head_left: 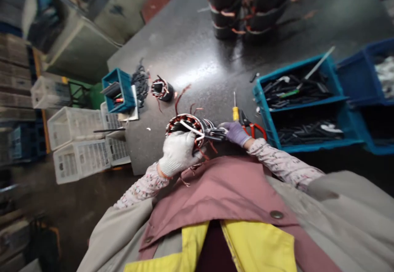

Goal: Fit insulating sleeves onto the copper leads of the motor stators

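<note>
A motor stator [187, 126] with copper windings and loose red and white wires lies at the near edge of the dark table [197, 54], just in front of my body. My left hand [178, 153], in a white knit glove, is closed around the stator's near side. My right hand [235, 133], in a purple glove, is closed on a dark tool [215, 133] whose tip reaches into the stator's windings. Behind my right hand lie a yellow-handled screwdriver [235, 110] and red-handled scissors [254, 127].
A second, smaller stator [161, 89] and a small blue bin [118, 90] sit at the table's left edge. Blue trays [267, 120] of dark strips stand on the right. Stacked stators [243, 5] stand at the back. White crates [80, 145] rest on the floor at left.
</note>
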{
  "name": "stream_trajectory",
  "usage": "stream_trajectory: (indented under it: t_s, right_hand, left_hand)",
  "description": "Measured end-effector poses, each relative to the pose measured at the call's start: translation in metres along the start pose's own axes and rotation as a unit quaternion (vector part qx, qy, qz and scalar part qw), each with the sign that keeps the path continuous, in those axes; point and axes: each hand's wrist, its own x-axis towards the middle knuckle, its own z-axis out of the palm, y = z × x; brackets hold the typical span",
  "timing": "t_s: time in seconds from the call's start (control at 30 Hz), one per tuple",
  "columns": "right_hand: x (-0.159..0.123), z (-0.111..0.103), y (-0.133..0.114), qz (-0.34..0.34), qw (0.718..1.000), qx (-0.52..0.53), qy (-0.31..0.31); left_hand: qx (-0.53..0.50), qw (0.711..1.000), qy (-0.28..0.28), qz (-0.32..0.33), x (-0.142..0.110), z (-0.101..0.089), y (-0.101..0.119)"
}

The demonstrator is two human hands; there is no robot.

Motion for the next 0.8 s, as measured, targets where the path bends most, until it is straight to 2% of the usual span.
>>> stream_trajectory:
  t_s: [0.07,0.1,0.17,0.23,0.27,0.3,0.4,0.47,0.53,0.63,0.7,0.8]
  right_hand:
    - [-0.003,-0.012,0.001,-0.02,0.999,-0.025,0.015]
    - [-0.008,-0.022,0.003,-0.026,0.998,-0.026,0.046]
    - [-0.025,-0.046,0.003,-0.042,0.988,0.0,0.149]
    - [-0.047,-0.071,-0.007,-0.089,0.963,0.043,0.249]
    - [-0.058,-0.083,-0.018,-0.132,0.95,0.052,0.279]
    - [-0.066,-0.092,-0.034,-0.18,0.938,0.048,0.293]
    - [-0.075,-0.103,-0.094,-0.293,0.919,-0.062,0.254]
    - [-0.068,-0.098,-0.132,-0.29,0.92,-0.183,0.19]
    - [-0.058,-0.091,-0.157,-0.247,0.916,-0.284,0.136]
    - [-0.048,-0.086,-0.166,-0.205,0.915,-0.326,0.12]
    - [-0.045,-0.089,-0.158,-0.213,0.924,-0.294,0.121]
    - [-0.042,-0.096,-0.143,-0.251,0.936,-0.222,0.103]
  left_hand:
    - [-0.042,0.998,0.024,0.037,-0.005,-0.004,-0.009]
    - [-0.063,0.995,0.055,0.049,-0.008,-0.008,-0.017]
    - [-0.085,0.984,0.153,0.039,-0.014,-0.02,-0.035]
    - [-0.066,0.971,0.231,0.015,-0.01,-0.032,-0.053]
    - [-0.047,0.97,0.237,0.027,-0.004,-0.036,-0.059]
    - [-0.029,0.973,0.22,0.059,0.005,-0.039,-0.064]
    - [0.007,0.976,0.145,0.16,0.038,-0.039,-0.064]
    - [0.016,0.975,0.141,0.17,0.056,-0.035,-0.058]
    - [0.02,0.975,0.156,0.158,0.066,-0.033,-0.053]
    - [-0.003,0.976,0.173,0.132,0.067,-0.033,-0.059]
    - [-0.059,0.971,0.209,0.102,0.061,-0.034,-0.074]
    - [-0.158,0.944,0.286,0.044,0.046,-0.034,-0.092]
